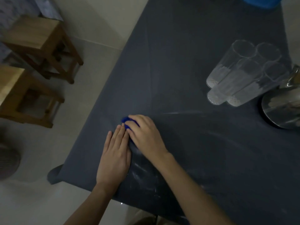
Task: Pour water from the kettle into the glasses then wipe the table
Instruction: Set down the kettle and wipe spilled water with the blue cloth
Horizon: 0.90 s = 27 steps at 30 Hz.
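Note:
A small blue cloth [126, 122] lies on the dark grey table [186, 46] near its left edge. My right hand [146, 135] presses down on the cloth and covers most of it. My left hand [116, 153] lies flat on the table beside it, fingers together, fingertips touching the cloth's edge. Several tall clear glasses [240, 73] stand grouped at the right, with water in them. The shiny metal kettle [282, 106] stands just right of the glasses, partly cut off by the frame. Wet streaks shine on the table below my hands.
Two wooden stools [42, 46] stand on the pale floor left of the table. A blue container [261, 2] sits at the table's far end. A dark round object [8, 161] lies on the floor at the left edge.

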{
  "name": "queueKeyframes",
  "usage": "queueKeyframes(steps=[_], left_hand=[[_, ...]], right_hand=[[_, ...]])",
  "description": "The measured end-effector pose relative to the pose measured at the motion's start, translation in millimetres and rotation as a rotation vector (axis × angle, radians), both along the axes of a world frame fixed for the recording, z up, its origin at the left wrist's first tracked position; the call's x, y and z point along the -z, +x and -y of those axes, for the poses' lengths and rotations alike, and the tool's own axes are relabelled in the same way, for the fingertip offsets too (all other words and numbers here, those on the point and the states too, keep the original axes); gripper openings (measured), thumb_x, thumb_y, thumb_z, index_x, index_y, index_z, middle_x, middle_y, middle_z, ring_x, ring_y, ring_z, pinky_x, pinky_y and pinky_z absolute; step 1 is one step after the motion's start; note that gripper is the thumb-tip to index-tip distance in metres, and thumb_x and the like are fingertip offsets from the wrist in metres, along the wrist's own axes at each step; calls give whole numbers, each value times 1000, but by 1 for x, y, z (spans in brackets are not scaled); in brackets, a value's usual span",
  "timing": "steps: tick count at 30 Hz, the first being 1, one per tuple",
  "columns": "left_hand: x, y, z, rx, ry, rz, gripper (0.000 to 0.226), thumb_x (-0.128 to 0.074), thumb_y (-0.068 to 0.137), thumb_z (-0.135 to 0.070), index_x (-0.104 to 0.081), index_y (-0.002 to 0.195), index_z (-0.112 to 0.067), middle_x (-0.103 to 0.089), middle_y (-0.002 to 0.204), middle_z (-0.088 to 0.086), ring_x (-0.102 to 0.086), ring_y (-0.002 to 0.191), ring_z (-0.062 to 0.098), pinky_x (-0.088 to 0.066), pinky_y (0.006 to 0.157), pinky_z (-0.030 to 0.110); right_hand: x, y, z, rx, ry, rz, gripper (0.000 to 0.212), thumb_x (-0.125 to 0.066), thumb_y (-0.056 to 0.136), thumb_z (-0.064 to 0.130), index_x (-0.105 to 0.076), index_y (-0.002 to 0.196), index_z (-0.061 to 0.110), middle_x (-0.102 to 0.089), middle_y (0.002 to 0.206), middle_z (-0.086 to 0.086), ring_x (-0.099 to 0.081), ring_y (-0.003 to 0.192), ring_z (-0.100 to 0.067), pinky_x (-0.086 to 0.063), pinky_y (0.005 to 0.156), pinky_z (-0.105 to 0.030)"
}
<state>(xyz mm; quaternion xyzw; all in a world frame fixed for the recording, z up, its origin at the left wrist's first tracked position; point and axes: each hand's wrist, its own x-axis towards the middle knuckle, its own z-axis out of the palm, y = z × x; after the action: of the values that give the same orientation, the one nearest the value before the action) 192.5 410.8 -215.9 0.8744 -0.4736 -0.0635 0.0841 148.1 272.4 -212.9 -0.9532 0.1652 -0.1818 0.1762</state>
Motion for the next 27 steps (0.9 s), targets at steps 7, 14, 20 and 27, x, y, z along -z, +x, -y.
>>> queueKeyframes(steps=[7,14,20,27], left_hand=[[-3,0,0,-16,-21,-10,53,-34,97,-22,-33,148,-5,-29,157,12,-23,147,22,-4,122,38],[-3,-1,1,-26,-23,-17,52,-33,98,-21,-35,148,-5,-30,157,12,-24,147,22,-7,121,39],[-3,1,0,-22,-15,-34,53,-29,99,-22,-32,149,-7,-26,158,10,-20,148,19,4,123,31],[-1,1,0,-23,-58,-58,51,-29,100,-22,-32,149,-7,-27,159,10,-18,149,18,-9,123,39]], right_hand=[[-8,-131,82,143,-53,-147,26,-54,94,25,-70,107,10,-64,121,-8,-61,108,-26,-45,98,-37],[-5,-135,65,409,27,-61,26,-54,93,18,-68,108,2,-62,118,-13,-57,109,-29,-44,100,-39],[-1,-93,-41,180,69,-109,24,-56,90,21,-69,108,12,-64,121,-7,-55,114,-21,-39,105,-28],[11,-192,-33,64,40,-135,21,-56,93,26,-68,108,16,-64,122,-3,-56,114,-19,-48,98,-35]])
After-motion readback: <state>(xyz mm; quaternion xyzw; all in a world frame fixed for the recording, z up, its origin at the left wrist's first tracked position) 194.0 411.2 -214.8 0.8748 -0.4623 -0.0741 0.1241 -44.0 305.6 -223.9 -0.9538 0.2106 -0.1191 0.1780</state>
